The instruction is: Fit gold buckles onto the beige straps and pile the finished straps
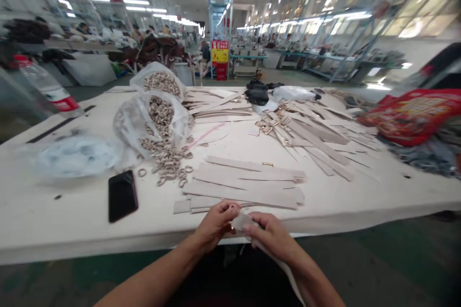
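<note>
At the table's front edge, my left hand (218, 223) pinches the end of a beige belt strap (242, 221). A small gold-coloured glint of metal shows below those fingers, too small to make out fully. My right hand (271, 236) is closed round the same strap a little further along, and the strap's tail hangs down past my right wrist. Just beyond my hands lies a stack of flat beige straps (241, 187), with a gold buckle (267, 164) at its far side.
Plastic bags of beige loops (162, 115) spill onto the table (72, 211) at left, near a black phone (123, 195), a clear bag (75, 156) and a bottle (54, 88). Buckled straps (317, 139) lie at right, beside a red bag (414, 115).
</note>
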`<action>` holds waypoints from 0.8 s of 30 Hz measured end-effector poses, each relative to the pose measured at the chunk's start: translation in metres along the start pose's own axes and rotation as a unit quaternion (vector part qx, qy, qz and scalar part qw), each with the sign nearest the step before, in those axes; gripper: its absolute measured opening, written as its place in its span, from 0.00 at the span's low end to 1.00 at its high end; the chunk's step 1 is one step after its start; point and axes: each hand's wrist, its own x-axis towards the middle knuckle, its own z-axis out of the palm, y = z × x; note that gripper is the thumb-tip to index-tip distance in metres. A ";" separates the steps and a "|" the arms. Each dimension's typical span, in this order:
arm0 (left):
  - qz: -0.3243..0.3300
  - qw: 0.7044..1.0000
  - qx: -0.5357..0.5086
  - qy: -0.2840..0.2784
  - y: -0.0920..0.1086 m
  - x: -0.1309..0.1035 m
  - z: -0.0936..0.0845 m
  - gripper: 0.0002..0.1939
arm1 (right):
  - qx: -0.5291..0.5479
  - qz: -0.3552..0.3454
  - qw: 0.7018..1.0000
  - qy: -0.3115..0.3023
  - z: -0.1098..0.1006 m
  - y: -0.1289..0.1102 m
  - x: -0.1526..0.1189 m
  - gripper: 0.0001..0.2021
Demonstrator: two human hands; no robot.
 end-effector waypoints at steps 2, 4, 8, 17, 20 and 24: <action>-0.009 0.999 -0.039 -0.023 0.010 0.000 -0.002 0.17 | -0.074 -0.005 0.996 -0.043 -0.014 -0.023 0.011 0.12; 0.023 0.999 -0.025 -0.035 0.022 0.001 -0.005 0.16 | -0.146 -0.003 0.987 -0.074 -0.027 -0.046 0.028 0.11; 0.096 0.994 0.048 -0.003 0.038 0.018 -0.025 0.16 | -0.284 -0.020 0.950 -0.131 -0.042 -0.072 0.078 0.11; 0.117 0.975 0.086 0.166 0.003 0.069 -0.082 0.15 | -0.521 -0.104 0.847 -0.009 0.006 -0.061 0.190 0.15; 0.107 0.974 0.111 0.163 -0.001 0.072 -0.084 0.10 | -0.556 -0.131 0.821 -0.023 0.043 -0.067 0.208 0.12; 0.126 0.970 0.094 0.185 -0.004 0.074 -0.086 0.05 | -0.583 -0.102 0.805 -0.035 0.091 -0.060 0.227 0.12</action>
